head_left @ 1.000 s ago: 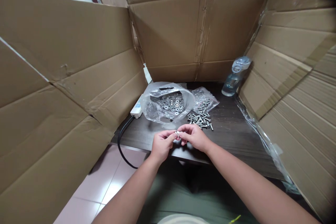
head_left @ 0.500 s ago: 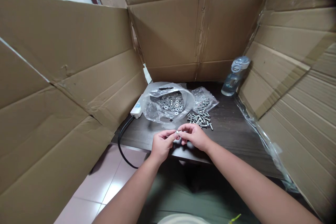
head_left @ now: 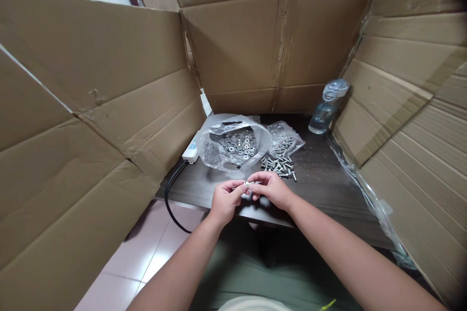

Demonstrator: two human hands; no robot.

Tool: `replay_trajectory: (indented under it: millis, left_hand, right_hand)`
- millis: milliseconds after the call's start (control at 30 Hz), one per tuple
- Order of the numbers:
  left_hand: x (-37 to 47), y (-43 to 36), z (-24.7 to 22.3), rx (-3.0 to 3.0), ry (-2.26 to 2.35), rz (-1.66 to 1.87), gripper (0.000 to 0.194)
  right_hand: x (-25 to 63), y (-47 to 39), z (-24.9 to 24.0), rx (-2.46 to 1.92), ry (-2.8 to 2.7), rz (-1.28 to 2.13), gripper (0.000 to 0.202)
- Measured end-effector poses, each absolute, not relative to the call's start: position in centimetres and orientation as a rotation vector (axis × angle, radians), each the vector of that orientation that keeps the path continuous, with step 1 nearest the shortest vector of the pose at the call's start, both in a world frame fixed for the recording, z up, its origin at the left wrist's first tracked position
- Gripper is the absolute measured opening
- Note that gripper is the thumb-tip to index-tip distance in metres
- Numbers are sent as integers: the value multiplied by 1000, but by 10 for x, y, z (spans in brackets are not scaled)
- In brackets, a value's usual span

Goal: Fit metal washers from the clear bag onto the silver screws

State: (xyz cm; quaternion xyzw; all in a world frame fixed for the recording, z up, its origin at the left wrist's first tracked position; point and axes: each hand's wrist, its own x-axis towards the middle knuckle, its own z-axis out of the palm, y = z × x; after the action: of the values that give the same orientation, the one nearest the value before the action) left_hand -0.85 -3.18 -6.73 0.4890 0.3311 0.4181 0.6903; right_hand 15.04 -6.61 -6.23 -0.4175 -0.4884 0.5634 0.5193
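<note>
My left hand (head_left: 225,201) and my right hand (head_left: 273,192) meet fingertip to fingertip just above the front part of the dark table (head_left: 321,189). Both pinch a small shiny metal bolt (head_left: 248,183) between thumb and fingers; its ends are mostly covered, and I cannot make out whether a washer is on it. Behind my hands stands an open clear plastic bag (head_left: 205,155) with many loose metal washers (head_left: 241,146) inside. To its right lies a pile of bolts (head_left: 278,165), partly spilling from a smaller clear bag (head_left: 288,132).
A water bottle (head_left: 324,112) leans at the back right. On the left, a white power strip (head_left: 191,153) with a black cable (head_left: 167,199) lies beside the bag. Cardboard walls (head_left: 233,48) enclose the table on the left, back and right.
Both hands keep nearly the same place and pinch. A bit more of the bolt shows between the fingertips now. The view has shifted very slightly.
</note>
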Motion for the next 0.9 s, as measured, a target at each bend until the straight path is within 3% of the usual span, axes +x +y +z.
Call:
replay_trajectory:
  millis: [100, 233, 533, 667, 900]
  left_hand:
    - [-8, -32, -67, 1109, 742, 932, 27]
    - [-7, -31, -67, 1084, 740, 938, 27]
    - [-8, -32, -68, 1136, 761, 926, 27]
    - [-7, -35, -69, 1249, 810, 950, 28]
    - [-9, -35, -69, 1286, 820, 949, 27]
  right_hand:
    - [145, -66, -63, -1106, -1248, 1260, 29]
    - [142, -65, -63, -1185, -1247, 1195, 40]
    - [145, -67, -62, -1098, -1265, 1246, 28]
    - [142, -65, -64, -1201, -1309, 1170, 40]
    - [148, -67, -60, -1022, -1160, 1326, 34]
